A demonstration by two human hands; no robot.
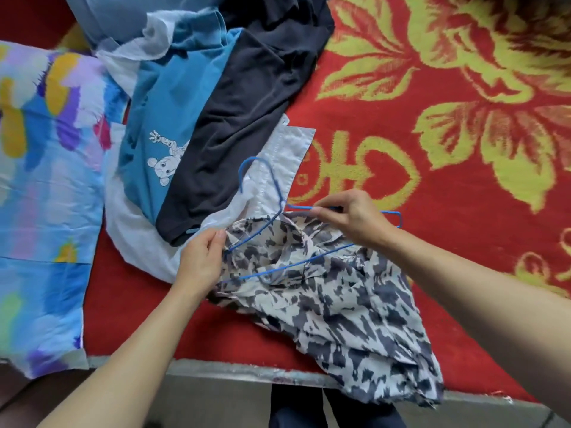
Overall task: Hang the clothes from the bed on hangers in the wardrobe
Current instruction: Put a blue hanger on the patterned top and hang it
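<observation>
- The step in hand looks like threading: the blue wire hanger (309, 257) lies in the neck opening of the patterned top (355, 319), with one shoulder tucked under the fabric and the other poking out to the right.
- The left hand (200, 264) pinches the neckline edge between thumb and curled fingers, at the hanger's near corner.
- The right hand (352, 220) pinches the hanger's upper wire, fingertips closed on it.
- Next call, by the look of it: draw the collar over that bare right shoulder, then lift by the hook. Thin, slippery-looking cloth could slide off.
- The top rests near the bed's front edge, its hem hanging over it.
- More is waiting: a dark garment (241, 118), a blue T-shirt (167, 125) and a white shirt (278, 168) lie overlapping just beyond.
- The surface is a red bedspread (432, 168) with yellow flowers, and a colourful pillow (46, 180) lies at the left. A grey floor (216, 396) shows below. No wardrobe is in view.
</observation>
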